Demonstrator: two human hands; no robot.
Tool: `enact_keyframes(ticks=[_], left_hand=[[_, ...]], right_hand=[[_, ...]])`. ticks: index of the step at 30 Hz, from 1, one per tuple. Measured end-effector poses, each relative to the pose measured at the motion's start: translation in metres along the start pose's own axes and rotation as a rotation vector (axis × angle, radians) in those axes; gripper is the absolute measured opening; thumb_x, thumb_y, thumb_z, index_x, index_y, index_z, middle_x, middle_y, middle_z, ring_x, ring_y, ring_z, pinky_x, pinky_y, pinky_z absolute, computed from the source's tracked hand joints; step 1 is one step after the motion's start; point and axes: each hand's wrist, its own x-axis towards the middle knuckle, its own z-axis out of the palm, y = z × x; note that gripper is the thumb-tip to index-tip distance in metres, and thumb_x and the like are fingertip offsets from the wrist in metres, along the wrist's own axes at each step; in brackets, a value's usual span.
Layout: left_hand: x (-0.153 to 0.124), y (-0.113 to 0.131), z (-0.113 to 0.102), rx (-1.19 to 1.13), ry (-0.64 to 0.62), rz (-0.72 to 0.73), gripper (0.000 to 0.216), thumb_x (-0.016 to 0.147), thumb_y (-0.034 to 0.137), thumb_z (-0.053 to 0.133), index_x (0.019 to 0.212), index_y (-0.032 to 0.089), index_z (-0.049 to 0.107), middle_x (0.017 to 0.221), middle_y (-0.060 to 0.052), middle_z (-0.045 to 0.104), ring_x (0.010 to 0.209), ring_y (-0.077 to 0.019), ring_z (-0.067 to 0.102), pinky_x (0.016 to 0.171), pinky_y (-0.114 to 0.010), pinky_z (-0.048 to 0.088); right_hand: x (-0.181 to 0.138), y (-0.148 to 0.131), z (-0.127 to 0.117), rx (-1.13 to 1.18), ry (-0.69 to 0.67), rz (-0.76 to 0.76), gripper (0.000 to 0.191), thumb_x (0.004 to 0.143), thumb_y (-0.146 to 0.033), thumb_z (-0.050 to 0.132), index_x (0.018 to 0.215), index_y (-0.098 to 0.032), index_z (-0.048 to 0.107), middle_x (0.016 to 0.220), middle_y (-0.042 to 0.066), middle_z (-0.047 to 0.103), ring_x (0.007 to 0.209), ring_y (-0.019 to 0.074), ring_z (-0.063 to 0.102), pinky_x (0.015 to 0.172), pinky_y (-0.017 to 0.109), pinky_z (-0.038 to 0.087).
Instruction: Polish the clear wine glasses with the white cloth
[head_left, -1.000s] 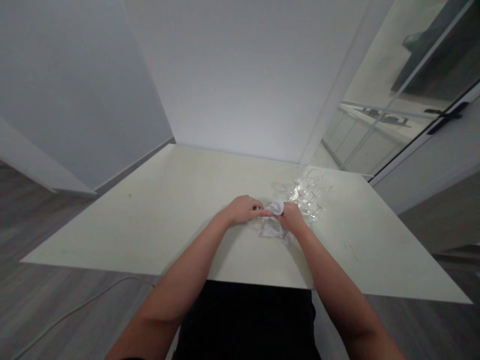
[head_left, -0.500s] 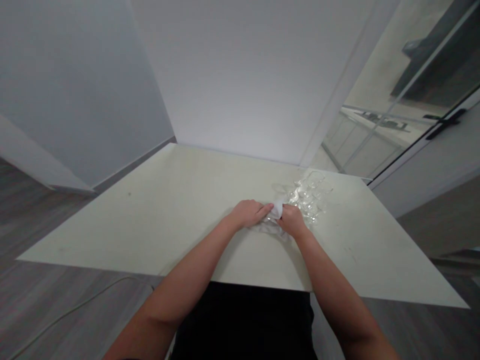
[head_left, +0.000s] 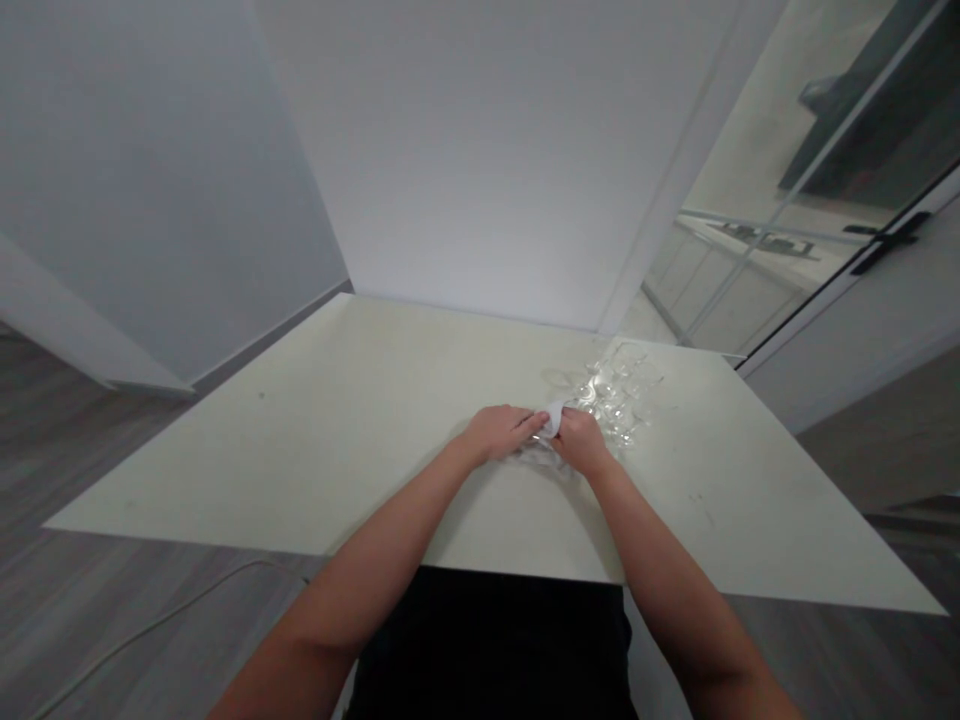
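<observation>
My left hand [head_left: 498,430] lies closed with its thumb pressed on a white cloth-like piece [head_left: 553,420] near the middle of the table. Right beside it, my right hand [head_left: 582,440] is curled into a fist at the other end of the same piece. Below both hands a crumpled, see-through whitish material [head_left: 546,458] spreads onto the tabletop; I cannot tell whether it is a bag or part of the white piece. Just beyond my right hand stands a cluster of several clear, shiny cup-like items [head_left: 615,400]. The inner fingers of both hands are hidden.
The pale table [head_left: 300,430] meets a white wall [head_left: 480,180] at its back edge. A glass-paned door with a black handle [head_left: 892,243] is at the right. On the floor at lower left runs a pale cable [head_left: 165,618].
The view has shifted very slightly. Between my hands the white piece has moved a little, while both hands keep nearly the same place and hold.
</observation>
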Motion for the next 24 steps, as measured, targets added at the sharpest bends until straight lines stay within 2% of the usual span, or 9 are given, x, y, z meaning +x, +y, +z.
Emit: enact_keyframes(ticks=[3,7,9,11,16,19,21,24], left_hand=[[0.000,-0.002,0.003,-0.011,0.019,0.005,0.061,0.092,0.058,0.012,0.093,0.023,0.061,0.083,-0.006,0.068,0.075,-0.0205,0.063,0.061,-0.027,0.035],[0.001,-0.004,0.002,0.073,0.249,0.099,0.059,0.087,0.065,0.026,0.109,0.019,0.056,0.089,-0.010,0.067,0.084,-0.0236,0.062,0.072,-0.031,0.038],[0.001,-0.004,-0.001,0.131,0.314,0.152,0.064,0.082,0.069,0.032,0.112,0.017,0.055,0.093,-0.012,0.067,0.086,-0.0251,0.061,0.074,-0.033,0.038],[0.001,-0.004,-0.004,0.195,0.288,0.149,0.065,0.080,0.071,0.033,0.106,0.017,0.057,0.085,-0.012,0.067,0.079,-0.0253,0.062,0.069,-0.032,0.039],[-0.002,0.000,-0.008,0.214,0.116,0.087,0.062,0.083,0.070,0.025,0.094,0.020,0.061,0.071,-0.008,0.066,0.067,-0.0240,0.062,0.057,-0.029,0.035],[-0.003,0.003,-0.007,0.168,0.075,0.050,0.061,0.085,0.068,0.023,0.090,0.020,0.060,0.071,-0.007,0.066,0.068,-0.0232,0.062,0.057,-0.028,0.034],[-0.003,0.004,-0.007,0.157,0.111,0.037,0.059,0.086,0.066,0.023,0.094,0.020,0.060,0.076,-0.008,0.067,0.072,-0.0233,0.063,0.061,-0.029,0.036],[-0.003,0.004,-0.008,0.168,0.247,0.088,0.061,0.085,0.068,0.029,0.109,0.018,0.055,0.092,-0.010,0.067,0.085,-0.0248,0.062,0.071,-0.032,0.038]], right_hand=[[0.000,-0.001,0.002,0.001,0.007,0.012,0.010,0.068,-0.015,0.051,0.067,-0.015,0.060,0.068,0.009,0.062,0.061,0.0178,0.052,0.059,0.028,0.033],[0.004,-0.003,0.011,0.284,0.092,0.156,0.017,0.073,-0.021,0.045,0.060,-0.017,0.056,0.059,0.004,0.057,0.058,0.0165,0.051,0.056,0.026,0.034],[0.005,-0.005,0.013,0.422,0.096,0.186,0.023,0.076,-0.022,0.040,0.059,-0.017,0.054,0.058,0.002,0.055,0.058,0.0160,0.051,0.055,0.025,0.035],[0.005,-0.007,0.012,0.386,0.080,0.163,0.021,0.074,-0.023,0.042,0.057,-0.017,0.054,0.056,0.002,0.055,0.057,0.0157,0.050,0.054,0.025,0.034],[-0.001,-0.010,0.001,-0.018,0.126,0.017,0.011,0.070,-0.020,0.052,0.064,-0.014,0.059,0.065,0.008,0.060,0.060,0.0166,0.050,0.056,0.026,0.034],[-0.001,-0.008,0.000,-0.037,0.118,-0.024,0.010,0.069,-0.017,0.051,0.066,-0.013,0.060,0.068,0.010,0.061,0.062,0.0165,0.051,0.058,0.026,0.034],[0.001,-0.007,0.004,0.084,0.088,0.046,0.010,0.068,-0.019,0.051,0.063,-0.014,0.058,0.064,0.007,0.060,0.060,0.0158,0.049,0.057,0.026,0.034],[0.005,-0.009,0.014,0.476,0.070,0.233,0.018,0.074,-0.025,0.046,0.063,-0.015,0.057,0.061,0.003,0.059,0.059,0.0150,0.049,0.056,0.025,0.036]])
